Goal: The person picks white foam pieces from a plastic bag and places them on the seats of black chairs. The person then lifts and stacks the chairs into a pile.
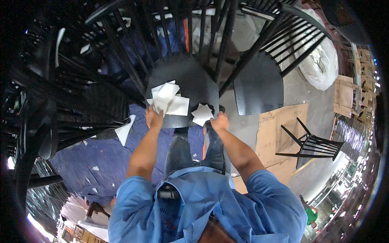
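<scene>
Several white paper sheets [172, 100] lie overlapping on the left part of a black chair seat [190, 73] in front of me. At the seat's near left edge, my left hand [154, 118] is closed on the near corner of these sheets. A smaller bunch of white paper pieces [202, 114] rests at the seat's near right edge. My right hand [220, 122] is at its right side, fingers closed in a pinch on a corner of it. The fingertips of both hands are partly hidden.
A second black chair seat [259, 87] stands to the right. A small black chair [318, 146] lies beside flat cardboard [279, 133]. Stacked black chairs crowd the left, above a blue floor cover [101, 162]. A white wrapped bundle [320, 60] sits at the far right.
</scene>
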`<state>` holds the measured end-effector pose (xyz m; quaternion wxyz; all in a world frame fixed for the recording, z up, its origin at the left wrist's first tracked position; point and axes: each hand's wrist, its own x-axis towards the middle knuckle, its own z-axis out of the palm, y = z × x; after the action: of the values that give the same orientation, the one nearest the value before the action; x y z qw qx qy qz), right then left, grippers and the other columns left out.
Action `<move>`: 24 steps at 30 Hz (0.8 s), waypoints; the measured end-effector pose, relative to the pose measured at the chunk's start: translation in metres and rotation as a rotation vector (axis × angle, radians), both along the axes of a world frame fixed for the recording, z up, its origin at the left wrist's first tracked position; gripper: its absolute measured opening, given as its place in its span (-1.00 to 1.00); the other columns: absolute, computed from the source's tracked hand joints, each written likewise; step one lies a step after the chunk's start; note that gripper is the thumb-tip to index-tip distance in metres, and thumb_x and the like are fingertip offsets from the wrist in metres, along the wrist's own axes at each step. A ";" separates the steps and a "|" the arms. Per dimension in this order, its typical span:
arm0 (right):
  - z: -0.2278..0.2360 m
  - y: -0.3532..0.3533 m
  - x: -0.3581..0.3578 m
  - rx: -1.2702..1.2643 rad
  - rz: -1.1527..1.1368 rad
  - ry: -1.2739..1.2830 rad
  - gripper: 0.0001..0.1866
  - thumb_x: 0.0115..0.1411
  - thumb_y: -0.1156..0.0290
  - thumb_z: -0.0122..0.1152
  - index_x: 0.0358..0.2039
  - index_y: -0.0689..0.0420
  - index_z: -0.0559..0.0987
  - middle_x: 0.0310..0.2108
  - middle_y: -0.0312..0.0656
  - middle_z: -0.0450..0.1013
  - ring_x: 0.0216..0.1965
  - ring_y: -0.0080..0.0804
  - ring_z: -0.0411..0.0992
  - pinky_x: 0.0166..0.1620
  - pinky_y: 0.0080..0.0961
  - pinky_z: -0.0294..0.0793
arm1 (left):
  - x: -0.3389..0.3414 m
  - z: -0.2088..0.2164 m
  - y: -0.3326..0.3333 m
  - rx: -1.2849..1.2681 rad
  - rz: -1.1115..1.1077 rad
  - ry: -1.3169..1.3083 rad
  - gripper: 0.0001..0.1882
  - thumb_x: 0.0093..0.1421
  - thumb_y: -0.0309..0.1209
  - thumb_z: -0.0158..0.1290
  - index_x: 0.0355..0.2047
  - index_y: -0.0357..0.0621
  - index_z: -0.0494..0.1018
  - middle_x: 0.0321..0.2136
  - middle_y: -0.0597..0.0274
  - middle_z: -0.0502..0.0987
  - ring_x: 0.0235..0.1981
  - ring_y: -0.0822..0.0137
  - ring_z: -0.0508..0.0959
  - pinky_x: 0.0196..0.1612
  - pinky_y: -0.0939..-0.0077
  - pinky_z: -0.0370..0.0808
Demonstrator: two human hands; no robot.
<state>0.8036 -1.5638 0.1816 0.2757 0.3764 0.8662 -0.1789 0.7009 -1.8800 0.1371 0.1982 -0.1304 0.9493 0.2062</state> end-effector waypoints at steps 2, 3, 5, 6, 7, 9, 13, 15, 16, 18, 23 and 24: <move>-0.022 -0.010 -0.016 0.018 0.015 0.008 -0.35 0.02 0.09 0.44 0.08 0.11 0.48 0.11 0.03 0.40 0.12 0.06 0.40 0.06 -0.11 0.54 | -0.022 0.001 0.009 -0.051 -0.008 0.029 -0.18 0.02 -0.13 0.33 0.28 0.05 0.26 0.13 -0.04 0.37 0.17 -0.15 0.36 0.13 0.01 0.46; -0.037 -0.016 -0.024 0.021 0.011 0.023 -0.31 0.02 0.09 0.44 0.12 0.11 0.44 0.14 0.03 0.35 0.17 0.05 0.36 0.08 -0.12 0.53 | -0.038 0.005 0.018 -0.074 -0.003 0.013 -0.15 0.01 -0.13 0.35 0.29 0.08 0.24 0.15 -0.01 0.34 0.18 -0.15 0.34 0.13 -0.01 0.46; -0.049 -0.027 -0.023 0.002 -0.003 -0.002 -0.24 0.00 0.08 0.45 0.16 0.14 0.40 0.16 0.05 0.29 0.23 0.03 0.27 0.13 -0.11 0.50 | -0.044 0.015 0.029 -0.094 0.003 -0.071 -0.08 -0.05 -0.10 0.39 0.30 0.18 0.20 0.20 0.03 0.26 0.19 -0.16 0.30 0.13 -0.05 0.45; -0.052 -0.029 -0.027 -0.001 0.012 -0.015 -0.24 0.00 0.09 0.45 0.18 0.10 0.40 0.16 0.00 0.30 0.23 0.01 0.28 0.14 -0.13 0.49 | -0.042 0.009 0.033 -0.104 0.017 -0.071 -0.06 -0.07 -0.09 0.40 0.30 0.19 0.19 0.21 0.03 0.24 0.19 -0.17 0.29 0.13 -0.05 0.45; -0.054 -0.030 -0.031 -0.003 0.027 -0.027 -0.23 0.00 0.10 0.46 0.20 0.06 0.40 0.15 -0.04 0.31 0.22 0.00 0.29 0.15 -0.14 0.48 | -0.039 0.003 0.037 -0.113 0.030 -0.071 -0.04 -0.08 -0.08 0.41 0.31 0.20 0.18 0.23 0.03 0.22 0.19 -0.19 0.29 0.13 -0.06 0.45; -0.060 -0.032 -0.031 -0.030 0.073 -0.014 -0.30 0.01 0.15 0.46 0.18 -0.01 0.44 0.12 -0.07 0.33 0.17 -0.01 0.36 0.13 -0.14 0.50 | -0.037 -0.003 0.042 -0.102 0.047 -0.081 0.00 -0.10 -0.05 0.42 0.33 0.20 0.16 0.26 -0.02 0.18 0.21 -0.22 0.26 0.15 -0.06 0.43; -0.064 -0.014 -0.030 -0.131 0.046 0.076 -0.44 0.04 0.22 0.43 0.06 0.01 0.49 0.05 -0.07 0.40 0.06 0.03 0.45 0.05 -0.11 0.52 | -0.030 -0.011 0.048 -0.039 0.085 -0.093 0.07 -0.10 -0.02 0.42 0.37 0.20 0.10 0.33 -0.11 0.08 0.28 -0.28 0.19 0.20 -0.10 0.38; -0.070 -0.002 -0.024 -0.163 0.053 0.150 -0.49 0.04 0.25 0.43 0.01 0.03 0.51 0.00 -0.07 0.44 0.01 0.04 0.48 0.03 -0.10 0.53 | -0.021 -0.022 0.047 -0.041 0.116 -0.065 0.08 -0.12 -0.07 0.44 0.37 0.23 0.08 0.35 -0.02 0.03 0.26 -0.30 0.18 0.10 -0.11 0.46; -0.073 0.004 -0.023 -0.153 0.064 0.154 -0.50 0.04 0.26 0.43 -0.01 0.04 0.51 -0.01 -0.07 0.45 0.01 0.04 0.48 0.03 -0.10 0.52 | -0.020 -0.023 0.049 -0.055 0.128 -0.057 0.09 -0.12 -0.07 0.44 0.37 0.23 0.07 0.35 -0.03 0.02 0.26 -0.29 0.17 0.10 -0.13 0.46; -0.079 0.015 -0.026 -0.133 0.085 0.160 -0.52 0.03 0.28 0.43 -0.03 0.06 0.51 -0.03 -0.08 0.47 0.01 0.03 0.48 0.03 -0.11 0.52 | -0.020 -0.021 0.053 -0.082 0.152 -0.042 0.09 -0.12 -0.07 0.44 0.38 0.23 0.07 0.36 -0.03 0.01 0.27 -0.27 0.16 0.09 -0.18 0.45; -0.104 0.035 -0.019 -0.282 0.042 0.198 -0.57 0.03 0.37 0.43 -0.07 0.08 0.52 -0.02 -0.04 0.47 -0.04 0.00 0.52 0.01 -0.18 0.51 | -0.048 -0.010 0.056 -0.124 0.103 -0.035 0.09 -0.11 -0.03 0.44 0.38 0.25 0.06 0.36 0.02 0.06 0.31 -0.20 0.14 0.08 -0.28 0.42; -0.102 0.036 -0.021 -0.287 0.040 0.171 -0.57 0.03 0.38 0.43 -0.07 0.08 0.52 -0.01 -0.03 0.47 -0.05 -0.01 0.52 0.01 -0.19 0.51 | -0.053 -0.011 0.054 -0.126 0.092 -0.025 0.09 -0.10 -0.02 0.44 0.38 0.25 0.06 0.36 0.03 0.07 0.32 -0.19 0.14 0.08 -0.29 0.41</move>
<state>0.7830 -1.5275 0.0800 0.2554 0.2993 0.8593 -0.3268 0.6479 -1.8256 0.1264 0.1919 -0.1887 0.9508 0.1532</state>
